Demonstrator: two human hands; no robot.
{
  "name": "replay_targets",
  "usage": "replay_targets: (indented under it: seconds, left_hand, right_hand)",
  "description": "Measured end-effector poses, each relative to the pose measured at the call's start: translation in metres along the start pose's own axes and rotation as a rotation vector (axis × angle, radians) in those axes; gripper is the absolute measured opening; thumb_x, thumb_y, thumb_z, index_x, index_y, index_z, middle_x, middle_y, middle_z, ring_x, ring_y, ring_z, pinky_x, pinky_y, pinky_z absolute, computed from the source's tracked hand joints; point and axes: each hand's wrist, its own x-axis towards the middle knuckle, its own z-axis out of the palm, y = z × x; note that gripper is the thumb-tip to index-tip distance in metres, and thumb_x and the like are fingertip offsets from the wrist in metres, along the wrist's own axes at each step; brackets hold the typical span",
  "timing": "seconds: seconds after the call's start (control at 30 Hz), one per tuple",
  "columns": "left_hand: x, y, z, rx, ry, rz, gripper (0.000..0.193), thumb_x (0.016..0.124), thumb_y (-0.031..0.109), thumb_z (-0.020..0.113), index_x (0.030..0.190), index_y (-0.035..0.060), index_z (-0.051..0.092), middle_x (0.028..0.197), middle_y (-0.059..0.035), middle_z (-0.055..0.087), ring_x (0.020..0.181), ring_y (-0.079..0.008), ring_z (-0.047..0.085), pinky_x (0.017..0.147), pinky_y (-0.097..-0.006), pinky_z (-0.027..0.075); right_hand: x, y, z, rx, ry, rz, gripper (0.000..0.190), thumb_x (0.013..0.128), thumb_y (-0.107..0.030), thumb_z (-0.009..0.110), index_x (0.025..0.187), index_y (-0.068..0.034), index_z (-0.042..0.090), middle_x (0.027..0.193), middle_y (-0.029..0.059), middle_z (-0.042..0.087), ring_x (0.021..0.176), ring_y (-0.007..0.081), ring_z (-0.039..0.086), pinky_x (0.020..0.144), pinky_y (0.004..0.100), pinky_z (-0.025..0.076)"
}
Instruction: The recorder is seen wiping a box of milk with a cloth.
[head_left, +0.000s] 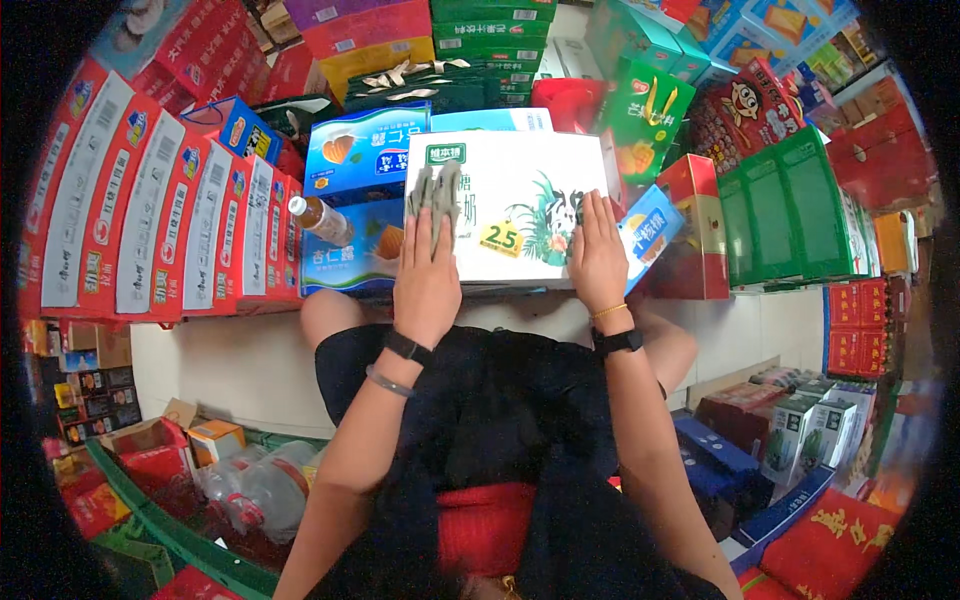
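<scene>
A white milk carton box (517, 169) with a green label and a cow picture lies in front of me on top of blue boxes. My left hand (429, 289) rests near its left edge, pressing a crumpled grey-green cloth (436, 187) against the printed face with extended fingers. Flat against the box's right edge is my right hand (600, 251), with nothing seen in it. Beneath and behind are blue almond drink boxes (360, 154). A capped bottle (321, 217) with brown contents stands on them, left of my left hand.
Red-and-white noodle cartons (161, 202) line the left side. Green boxes (795, 214) and a red gift box (694, 225) stand at the right. A light blue pack (651, 232) leans beside my right hand. Behind me are clear plastic bottles (262, 487) and dark blue boxes (720, 457).
</scene>
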Motion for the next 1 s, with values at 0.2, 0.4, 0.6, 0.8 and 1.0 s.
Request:
replay_targets:
  seconds: [0.2, 0.4, 0.6, 0.8, 1.0]
  left_hand:
    - [0.047, 0.027, 0.046, 0.030, 0.059, -0.026, 0.052, 0.091, 0.009, 0.051, 0.141, -0.0051, 0.046, 0.154, -0.0247, 0.033, 0.145, -0.0417, 0.026, 0.119, -0.0479, 0.023]
    - [0.045, 0.105, 0.068, -0.260, 0.008, 0.206, 0.050, 0.091, 0.011, 0.048, 0.139, -0.0003, 0.050, 0.153, -0.0258, 0.035, 0.143, -0.0432, 0.029, 0.118, -0.0489, 0.024]
    - [0.029, 0.051, 0.025, -0.162, 0.012, 0.214, 0.057, 0.090, 0.009, 0.050, 0.142, -0.0112, 0.040, 0.151, -0.0281, 0.035, 0.144, -0.0440, 0.026, 0.119, -0.0538, 0.020]
    - [0.008, -0.030, 0.011, -0.097, -0.101, -0.011, 0.066, 0.098, 0.029, 0.053, 0.150, -0.0051, 0.031, 0.158, -0.0281, 0.021, 0.149, -0.0425, 0.015, 0.118, -0.0545, 0.020]
    - [0.006, -0.022, 0.003, -0.149, -0.226, 0.016, 0.095, 0.088, 0.045, 0.067, 0.153, -0.0059, 0.018, 0.162, -0.0258, 0.009, 0.151, -0.0410, 0.005, 0.121, -0.0496, 0.015]
  right_hand:
    - [-0.001, 0.001, 0.007, -0.040, 0.022, -0.024, 0.052, 0.093, -0.011, 0.051, 0.142, 0.003, 0.043, 0.147, 0.0207, 0.046, 0.138, 0.0346, 0.042, 0.113, 0.0415, 0.035]
    - [0.000, 0.009, 0.008, -0.005, -0.005, -0.010, 0.049, 0.098, -0.014, 0.045, 0.145, 0.001, 0.041, 0.150, 0.0194, 0.042, 0.141, 0.0348, 0.036, 0.115, 0.0413, 0.033]
    - [0.002, 0.025, -0.001, 0.110, -0.067, -0.064, 0.054, 0.097, -0.013, 0.046, 0.148, 0.002, 0.036, 0.152, 0.0228, 0.037, 0.143, 0.0368, 0.032, 0.118, 0.0437, 0.028]
    - [0.017, -0.031, -0.018, 0.182, -0.035, -0.066, 0.060, 0.097, -0.020, 0.050, 0.151, -0.002, 0.031, 0.156, 0.0256, 0.027, 0.144, 0.0474, 0.023, 0.119, 0.0533, 0.019]
    - [0.016, -0.065, 0.042, -0.093, 0.032, -0.063, 0.055, 0.097, -0.024, 0.052, 0.145, -0.001, 0.042, 0.152, 0.0276, 0.033, 0.142, 0.0462, 0.026, 0.118, 0.0512, 0.022]
